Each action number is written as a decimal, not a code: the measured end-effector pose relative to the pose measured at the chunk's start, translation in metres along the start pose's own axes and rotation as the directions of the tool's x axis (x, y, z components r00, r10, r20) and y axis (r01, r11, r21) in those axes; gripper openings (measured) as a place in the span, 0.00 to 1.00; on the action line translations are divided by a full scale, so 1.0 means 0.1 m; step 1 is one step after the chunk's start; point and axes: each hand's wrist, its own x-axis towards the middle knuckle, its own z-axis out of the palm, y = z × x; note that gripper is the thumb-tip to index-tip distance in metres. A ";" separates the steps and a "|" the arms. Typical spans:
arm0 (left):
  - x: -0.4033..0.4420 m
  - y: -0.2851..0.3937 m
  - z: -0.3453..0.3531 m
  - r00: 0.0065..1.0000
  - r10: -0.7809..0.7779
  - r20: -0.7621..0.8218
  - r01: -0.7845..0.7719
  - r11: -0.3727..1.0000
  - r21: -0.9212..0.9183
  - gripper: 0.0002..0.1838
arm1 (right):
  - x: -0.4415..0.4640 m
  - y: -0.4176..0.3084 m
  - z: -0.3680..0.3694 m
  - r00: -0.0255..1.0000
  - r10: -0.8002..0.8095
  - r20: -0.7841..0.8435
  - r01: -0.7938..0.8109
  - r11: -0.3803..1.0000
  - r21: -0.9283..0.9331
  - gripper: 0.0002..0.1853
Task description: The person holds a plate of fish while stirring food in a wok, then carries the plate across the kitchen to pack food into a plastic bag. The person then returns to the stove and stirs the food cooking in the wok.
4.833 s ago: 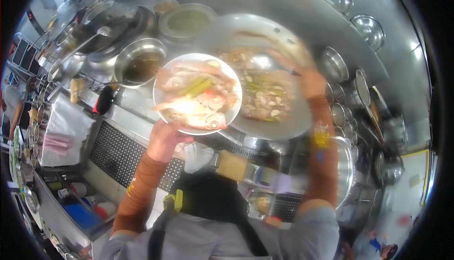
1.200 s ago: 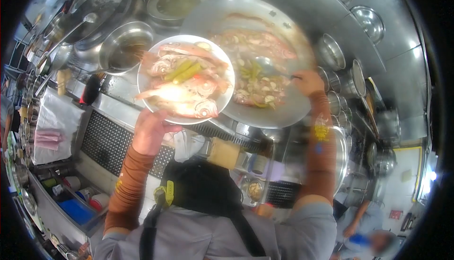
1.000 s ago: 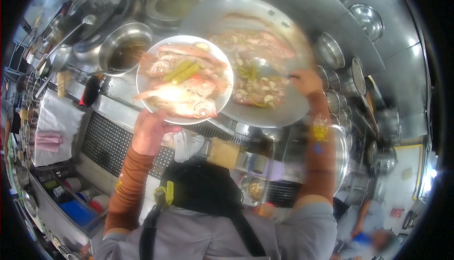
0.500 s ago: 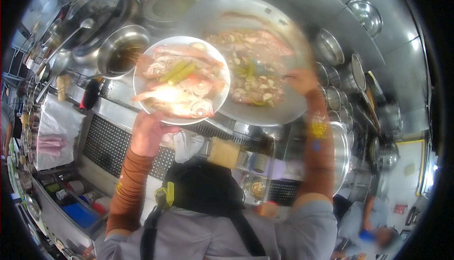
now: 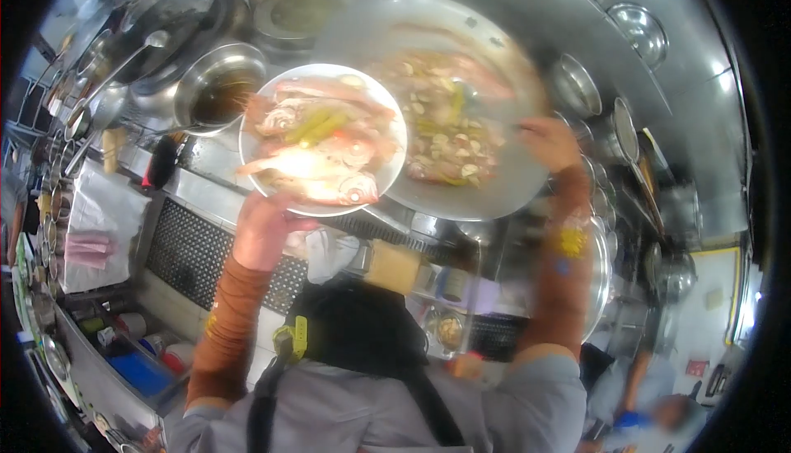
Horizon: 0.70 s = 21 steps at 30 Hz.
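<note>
Apart from each other, our left hand (image 5: 268,224) grips the near rim of the white plate (image 5: 386,174) of fish (image 5: 317,179), while our right hand (image 5: 554,143) closes around a blurred handle (image 5: 527,127) over the wok (image 5: 494,197)

Fish (image 5: 334,187) lie on a plate (image 5: 398,148), with peppers (image 5: 317,126) on top; the plate overlaps the left part of a wok (image 5: 515,193) holding garlic slices (image 5: 467,169). Left of the plate sits a pot (image 5: 188,90); behind it, a bowl (image 5: 262,18). A folded towel (image 5: 88,249) rests on a cloth (image 5: 105,212), left of a perforated grate (image 5: 185,243).
</note>
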 end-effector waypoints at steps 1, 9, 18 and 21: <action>0.01 -0.01 -0.01 1.000 -0.012 0.017 0.012 1.000 0.004 0.25 | -0.06 -0.14 -0.12 0.999 -0.029 -0.018 0.029 1.000 -0.008 0.16; -0.06 0.09 0.12 1.000 -0.016 0.004 0.016 1.000 0.014 0.24 | -0.39 -1.49 -0.57 0.984 -0.117 -0.137 0.134 0.984 0.121 0.13; -0.07 0.08 0.06 0.998 -0.021 0.065 0.022 1.000 -0.012 0.21 | -0.68 -2.40 -0.47 0.784 -0.540 -0.307 0.440 0.832 -0.339 0.11; -0.06 0.05 0.05 0.997 -0.017 0.070 0.019 0.999 -0.027 0.20 | -0.64 -2.32 -0.45 0.752 -0.544 -0.373 0.353 0.810 -0.468 0.11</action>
